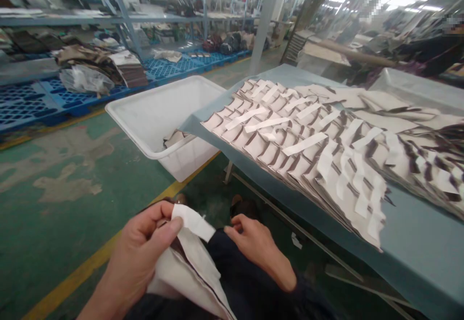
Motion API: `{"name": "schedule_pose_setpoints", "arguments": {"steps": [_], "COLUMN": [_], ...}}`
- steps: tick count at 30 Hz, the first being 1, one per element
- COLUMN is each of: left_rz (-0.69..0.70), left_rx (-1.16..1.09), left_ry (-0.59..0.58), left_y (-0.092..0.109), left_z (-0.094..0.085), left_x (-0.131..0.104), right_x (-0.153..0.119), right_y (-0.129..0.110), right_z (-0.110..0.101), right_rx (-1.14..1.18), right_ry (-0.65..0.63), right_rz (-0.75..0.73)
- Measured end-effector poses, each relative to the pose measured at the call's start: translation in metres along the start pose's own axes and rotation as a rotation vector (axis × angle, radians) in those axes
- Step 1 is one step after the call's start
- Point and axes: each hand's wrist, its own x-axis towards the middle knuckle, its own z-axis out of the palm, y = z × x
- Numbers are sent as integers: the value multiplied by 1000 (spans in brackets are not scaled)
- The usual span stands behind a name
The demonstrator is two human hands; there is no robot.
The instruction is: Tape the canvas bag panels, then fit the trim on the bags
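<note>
My left hand (145,247) pinches a white strip (194,222) between thumb and forefinger, at the upper end of some pale fabric pieces (192,271) with dark edges. The fabric hangs over my lap and runs off the bottom of the view. To the right, my right hand (259,247) is apart from the strip, its fingers loosely bent and the thumb separate, with nothing seen in it. Overlapping rows of pale fabric pieces (268,151) with white strips laid across them cover much of the table (409,242).
A white bin (134,136) with a small fabric piece inside stands left of the table. Blue pallets (159,67) and shelves with fabric stacks line the back left. Table legs and a metal bar (290,223) are below the table edge. A person (431,51) is at far right.
</note>
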Motion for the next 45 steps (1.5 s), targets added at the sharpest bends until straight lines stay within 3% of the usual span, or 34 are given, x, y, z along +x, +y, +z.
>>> {"name": "schedule_pose_setpoints", "arguments": {"steps": [2,5,7,10,18,21,25,27,30,33,37,42,45], "left_rz": [-23,-29,-5,63,46,39,162,141,-15,-107,-132,-135,-104], "left_rx": [5,4,2,3,-69,-89,22,29,-130,-232,-252,-170,-146], "left_ry": [1,-18,-34,-56,-25,-41,-17,20,22,13,-13,-60,-156], "left_y": [-3,-7,-8,-9,-16,-26,-43,-49,-49,-38,-24,-31,-42], "left_z": [2,9,13,19,21,14,0,-2,8,24,35,23,8], "left_x": [-3,-5,-5,-7,-14,-9,5,7,0,-13,-23,-13,-6], "right_x": [-12,-34,-46,-52,-51,-50,-46,-43,-39,-35,-30,-28,-29], "right_y": [-7,-34,-53,-73,-63,-58,-53,-50,-45,-39,-30,-23,-21], "right_z": [1,16,32,53,67,67,66,67,69,73,77,79,79], "right_rx": [-152,-383,-453,-520,-498,-482,-432,-367,-198,52,384,515,466], "right_ry": [110,196,130,31,72,53,8,-7,17,21,-5,-3,-5], "right_rz": [-117,-571,-907,-1083,-974,-964,-946,-864,-626,-377,-217,-18,-2]}}
